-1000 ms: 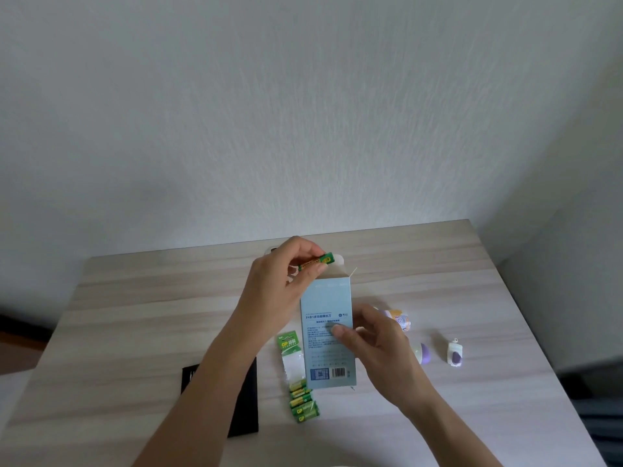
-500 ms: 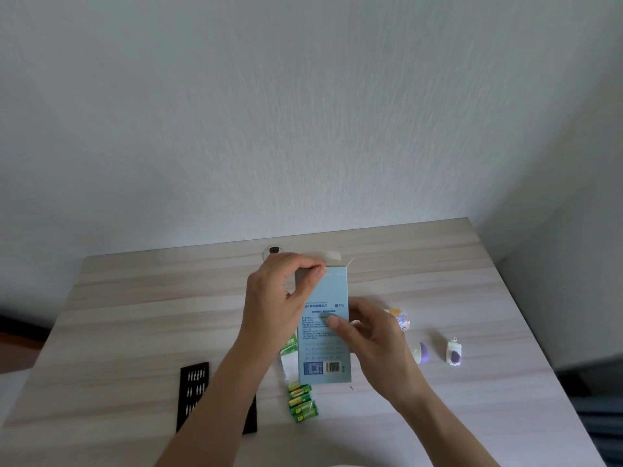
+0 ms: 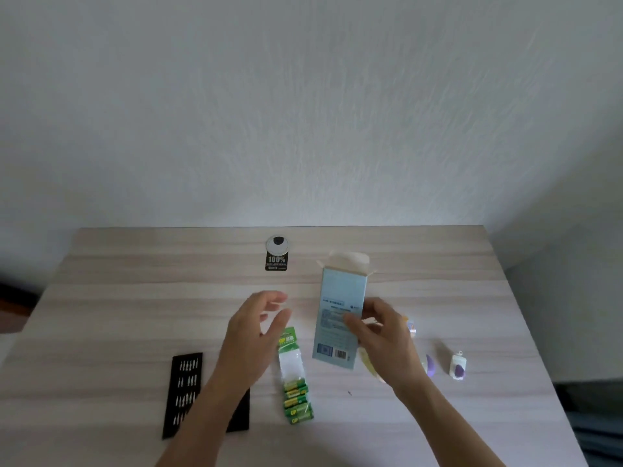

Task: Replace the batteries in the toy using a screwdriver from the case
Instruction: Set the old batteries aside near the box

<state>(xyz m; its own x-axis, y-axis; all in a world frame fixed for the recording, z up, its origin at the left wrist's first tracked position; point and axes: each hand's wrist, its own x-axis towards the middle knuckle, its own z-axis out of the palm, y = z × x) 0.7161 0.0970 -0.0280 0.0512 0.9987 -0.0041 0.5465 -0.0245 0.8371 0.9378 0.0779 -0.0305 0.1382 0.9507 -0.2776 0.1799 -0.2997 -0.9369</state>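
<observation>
A: Your right hand (image 3: 377, 335) grips the pale blue box (image 3: 340, 308) around its lower half, thumb across the printed face, with the top flap standing open. Keep that open end up, or whatever is inside may slide out.

B: Your left hand (image 3: 256, 332) is free. Its fingers are loose and spread, holding nothing, just above the battery pack (image 3: 292, 375) on the table (image 3: 135, 315). I'd use it to tuck the flap shut before you set the box down.

A: Set it down farther back, not on the toy (image 3: 410, 326), which lies just behind your right hand and is mostly hidden by it.

B: The small purple-and-white parts (image 3: 457, 367) lie to the right of it, so mind your wrist there.

A: Then take a cell from the near end of the pack. I cannot tell whether the toy's compartment is open.

B: The black bit case (image 3: 183, 392) lies partly under your left forearm, if you need a driver.
</observation>
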